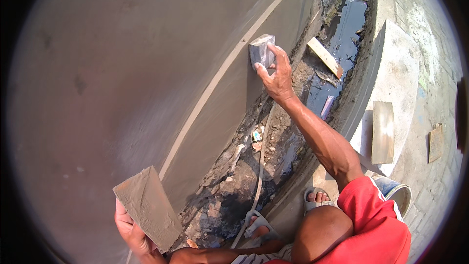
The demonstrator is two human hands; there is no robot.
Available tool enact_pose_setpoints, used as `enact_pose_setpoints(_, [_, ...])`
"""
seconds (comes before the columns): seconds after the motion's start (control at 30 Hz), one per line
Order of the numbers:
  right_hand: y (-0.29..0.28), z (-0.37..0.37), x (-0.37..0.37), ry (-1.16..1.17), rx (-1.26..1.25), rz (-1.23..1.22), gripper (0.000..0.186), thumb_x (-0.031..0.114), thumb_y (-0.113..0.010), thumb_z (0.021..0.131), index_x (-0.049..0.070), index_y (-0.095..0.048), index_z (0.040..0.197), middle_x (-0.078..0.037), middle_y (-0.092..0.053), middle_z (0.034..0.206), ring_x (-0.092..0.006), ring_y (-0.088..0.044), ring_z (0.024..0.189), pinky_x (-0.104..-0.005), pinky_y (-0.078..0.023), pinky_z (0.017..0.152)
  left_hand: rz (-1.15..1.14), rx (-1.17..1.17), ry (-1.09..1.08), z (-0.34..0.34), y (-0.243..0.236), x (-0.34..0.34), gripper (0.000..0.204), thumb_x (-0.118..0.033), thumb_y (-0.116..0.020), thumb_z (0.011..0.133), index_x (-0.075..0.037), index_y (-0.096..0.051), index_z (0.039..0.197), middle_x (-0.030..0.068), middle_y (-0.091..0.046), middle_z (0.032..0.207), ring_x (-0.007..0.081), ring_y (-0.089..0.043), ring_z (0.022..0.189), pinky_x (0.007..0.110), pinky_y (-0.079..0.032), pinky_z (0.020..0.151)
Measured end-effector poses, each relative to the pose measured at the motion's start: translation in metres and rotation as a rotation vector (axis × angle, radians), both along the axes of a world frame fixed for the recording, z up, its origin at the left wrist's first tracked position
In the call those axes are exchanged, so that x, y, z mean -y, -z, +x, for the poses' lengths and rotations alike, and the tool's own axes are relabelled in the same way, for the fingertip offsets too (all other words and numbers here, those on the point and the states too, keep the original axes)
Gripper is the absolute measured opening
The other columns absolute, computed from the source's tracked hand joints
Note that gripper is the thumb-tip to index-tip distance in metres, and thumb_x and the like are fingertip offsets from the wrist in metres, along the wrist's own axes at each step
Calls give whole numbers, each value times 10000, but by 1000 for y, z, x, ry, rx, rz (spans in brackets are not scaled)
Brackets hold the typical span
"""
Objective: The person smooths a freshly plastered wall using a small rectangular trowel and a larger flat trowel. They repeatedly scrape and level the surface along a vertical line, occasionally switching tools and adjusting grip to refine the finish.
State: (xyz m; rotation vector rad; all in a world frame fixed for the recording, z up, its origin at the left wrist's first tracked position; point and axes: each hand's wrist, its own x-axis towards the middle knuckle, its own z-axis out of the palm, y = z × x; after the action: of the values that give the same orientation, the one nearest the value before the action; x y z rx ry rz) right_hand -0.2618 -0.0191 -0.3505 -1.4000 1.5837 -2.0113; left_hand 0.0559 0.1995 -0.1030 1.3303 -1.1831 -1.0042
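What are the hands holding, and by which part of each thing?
The left hand holds the board at its left edge; the underside grip is hidden. The right hand holds the block at its lower right, between thumb and fingers.

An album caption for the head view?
Left hand holding a flat board, right hand gripping a grey block beside a smooth wall.
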Motion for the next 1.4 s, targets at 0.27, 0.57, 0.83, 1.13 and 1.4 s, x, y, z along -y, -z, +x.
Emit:
enact_pose_setpoints(0.27, [-49, -60, 26, -58, 327, -119, 544, 185, -688, 837, 64, -496, 1331, -176, -531, 1241, -243, -592, 1067, -344, -536, 789, 32, 37, -7, -5, 6, 7, 732, -187, -797, 731, 94, -404, 1280, 139, -616, 1088, 168, -652, 886, 277, -557, 759])
enact_pose_setpoints(0.57, [36, -49, 17, -13, 224, 96, 546, 174, -700, 820, 41, -506, 1313, -182, -552, 1233, -263, -572, 1084, -366, -483, 902, 60, -42, 102, -13, 4, 18, 683, -133, -820, 726, 68, -445, 1260, 161, -621, 1151, 200, -646, 992, 320, -537, 855])
enact_pose_setpoints(0.83, [-42, -67, 68, 193, 107, -67, 584, 248, -666, 845, 67, -462, 1362, -203, -529, 1226, -307, -528, 1154, -411, -422, 992, 59, -8, 48, -22, 9, 21, 752, -149, -831, 704, 66, -413, 1290, 126, -618, 1115, 175, -655, 908, 288, -559, 772])
enact_pose_setpoints(1.13, [-26, -83, 53, 11, 574, -38, 548, 236, -684, 828, 3, -505, 1290, -207, -591, 1167, -286, -580, 1091, -402, -454, 935, 99, -8, 86, -16, 9, 20, 700, -105, -807, 723, 56, -422, 1284, 152, -608, 1159, 203, -643, 983, 324, -541, 846])
enact_pose_setpoints(1.4, [38, -59, 56, 129, 271, 148, 560, 257, -664, 824, 32, -483, 1304, -224, -564, 1191, -329, -573, 1097, -433, -446, 946, 68, -60, 107, -18, 11, 26, 828, -121, -843, 702, 6, -356, 1361, 150, -585, 1223, 230, -623, 1062, 354, -535, 893])
